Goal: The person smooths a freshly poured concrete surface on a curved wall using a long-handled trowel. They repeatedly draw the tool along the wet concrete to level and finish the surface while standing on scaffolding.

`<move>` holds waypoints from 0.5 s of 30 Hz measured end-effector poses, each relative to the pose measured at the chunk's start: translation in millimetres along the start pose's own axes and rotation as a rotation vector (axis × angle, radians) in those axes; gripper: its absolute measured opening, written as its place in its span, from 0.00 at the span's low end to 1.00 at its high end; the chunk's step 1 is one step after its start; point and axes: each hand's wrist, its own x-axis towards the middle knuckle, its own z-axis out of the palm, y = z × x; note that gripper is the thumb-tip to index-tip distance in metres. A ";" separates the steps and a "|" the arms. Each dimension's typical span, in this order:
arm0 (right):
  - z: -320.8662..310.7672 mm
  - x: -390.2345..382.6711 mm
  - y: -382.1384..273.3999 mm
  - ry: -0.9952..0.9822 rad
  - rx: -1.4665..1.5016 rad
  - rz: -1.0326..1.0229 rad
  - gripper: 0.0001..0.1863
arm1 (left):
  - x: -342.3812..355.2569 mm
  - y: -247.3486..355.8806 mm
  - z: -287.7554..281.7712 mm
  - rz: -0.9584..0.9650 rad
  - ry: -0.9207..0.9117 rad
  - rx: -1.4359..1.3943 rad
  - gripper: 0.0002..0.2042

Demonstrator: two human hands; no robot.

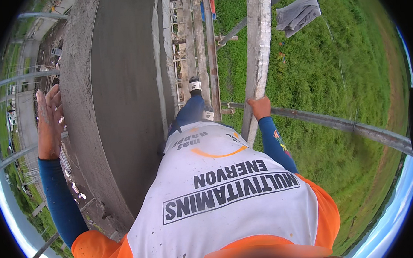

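My right hand point(261, 107) is closed round the edge of a long, flat-sided grey bar point(259, 39) smeared with dried mortar, like a straightedge. The bar runs away from beside my hip to the top of the view. On the other side, my left hand point(50, 122) reaches past the outer edge of a thick concrete wall point(77, 65). Its fingers are stretched out and slightly apart, with mortar on them, and nothing shows in them. Whether the palm touches the wall's outer side I cannot tell. Smooth wet-looking grey plaster point(124, 86) covers the wall's near face.
Below my feet lie narrow scaffold planks point(190, 42) beside a rusty upright pole point(211, 55). A scaffold tube point(335, 118) crosses at right, over green growth point(305, 78) far below. A grey cloth point(298, 15) hangs at the upper right. More tubes point(24, 79) stand at left.
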 end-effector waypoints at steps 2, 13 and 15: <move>1.5 5.2 -4.5 0.013 -0.003 0.005 0.28 | 53.6 17.7 9.0 0.115 -0.035 -0.021 0.48; -5.3 35.6 -57.4 0.002 0.046 0.028 0.23 | 151.1 44.9 25.6 -0.100 -0.130 -0.459 0.50; -3.1 49.2 -63.1 0.000 0.057 0.034 0.23 | 152.5 43.5 19.9 -0.054 -0.139 -0.367 0.48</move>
